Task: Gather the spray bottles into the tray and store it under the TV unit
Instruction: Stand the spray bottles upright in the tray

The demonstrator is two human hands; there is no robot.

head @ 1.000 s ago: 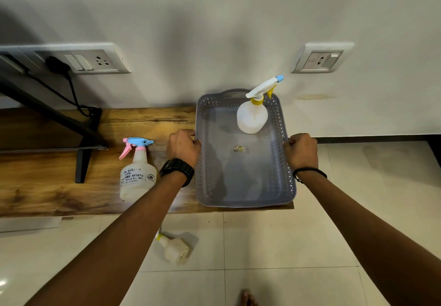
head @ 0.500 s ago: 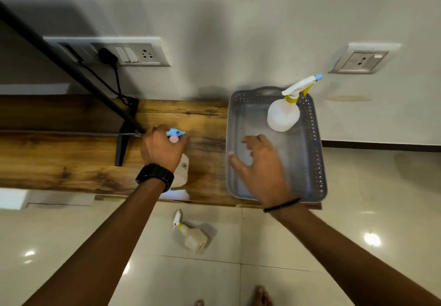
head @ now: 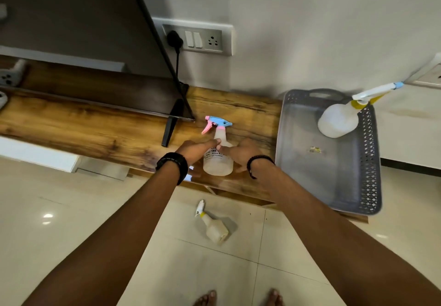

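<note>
A clear spray bottle with a pink and blue trigger (head: 218, 162) stands upright on the wooden TV unit (head: 100, 133). My left hand (head: 196, 150) presses its left side and my right hand (head: 239, 152) its right side, so the bottle is held between them. Right of my hands a grey perforated tray (head: 368, 162) rests on the unit's end and overhangs its front edge. In the tray's far corner a white bottle with a yellow collar (head: 337, 120) leans on the rim. A third white spray bottle (head: 214, 228) lies on the floor tiles below.
The TV's black stand leg (head: 170, 129) and screen edge stand just left of the held bottle. A switch plate with a plugged-in black cable (head: 202, 39) is on the wall behind. A small scrap (head: 315, 149) lies in the tray. My bare feet (head: 238, 297) show at the bottom.
My right hand left the tray and moved left to the pink and blue bottle. The left hand slid down from the trigger to the body. The view has swung left.
</note>
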